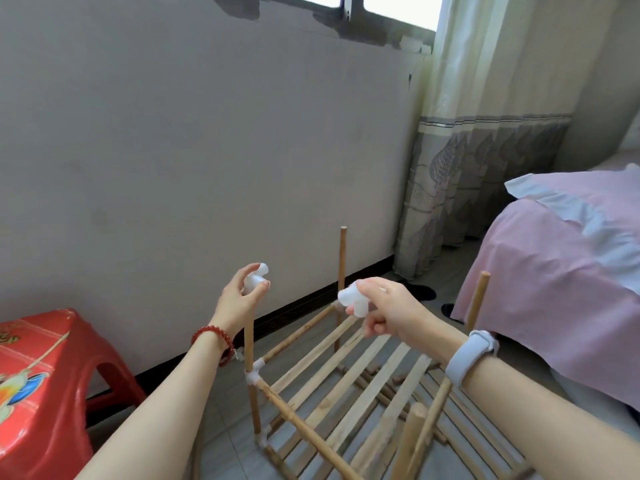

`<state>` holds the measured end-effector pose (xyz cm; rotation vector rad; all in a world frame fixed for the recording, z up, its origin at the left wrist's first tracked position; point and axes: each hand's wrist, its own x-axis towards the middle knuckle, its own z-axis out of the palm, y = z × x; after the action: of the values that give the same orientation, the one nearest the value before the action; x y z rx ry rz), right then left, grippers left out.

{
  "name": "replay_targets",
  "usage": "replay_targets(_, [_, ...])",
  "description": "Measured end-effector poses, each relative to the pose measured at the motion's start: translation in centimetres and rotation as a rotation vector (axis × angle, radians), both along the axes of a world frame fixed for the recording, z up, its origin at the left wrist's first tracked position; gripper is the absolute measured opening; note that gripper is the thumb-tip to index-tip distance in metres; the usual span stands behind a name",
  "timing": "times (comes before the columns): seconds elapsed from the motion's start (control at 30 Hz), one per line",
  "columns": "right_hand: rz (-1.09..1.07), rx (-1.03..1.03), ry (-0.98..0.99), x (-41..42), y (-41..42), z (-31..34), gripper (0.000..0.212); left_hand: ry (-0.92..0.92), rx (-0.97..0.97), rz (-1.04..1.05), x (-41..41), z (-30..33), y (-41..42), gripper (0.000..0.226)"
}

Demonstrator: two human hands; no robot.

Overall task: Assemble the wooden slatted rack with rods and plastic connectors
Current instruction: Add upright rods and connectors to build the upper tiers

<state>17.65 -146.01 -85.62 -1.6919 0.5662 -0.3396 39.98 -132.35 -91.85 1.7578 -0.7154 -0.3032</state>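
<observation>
The left hand (239,296) is clamped on a white plastic connector (255,278) atop an upright wooden rod (248,344). A second white plastic connector (353,297) is pinched by the right hand (388,311) above the slatted wooden rack (346,386).

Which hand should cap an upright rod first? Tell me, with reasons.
Left, probably. The left hand holds its white plastic connector right at the top of the near-left wooden rod. The right hand holds its connector beside no rod top.

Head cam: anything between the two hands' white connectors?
Only bare wall behind. In the head view, no object sits between the left hand's connector and the right hand's connector; the far upright rod stands just behind the right one.
</observation>
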Motion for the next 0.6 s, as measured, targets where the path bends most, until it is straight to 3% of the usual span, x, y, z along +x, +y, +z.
replay_targets(0.3, [-0.296, -0.185, 0.004, -7.6, 2.2, 0.1, 0.021, -0.217, 0.074, 0.166, 0.1, -0.9, 0.8, 0.041])
replay_targets(0.43, [-0.374, -0.128, -0.008, -7.3, 3.2, -0.6, 0.016, -0.129, 0.14, 0.17, 0.6, -0.4, 1.6, 0.042])
replay_targets(0.6, [-0.376, -0.041, -0.023, -5.9, 4.5, -0.6, 0.017, -0.162, 0.337, 0.045, 1.0, 0.4, 2.3, 0.047])
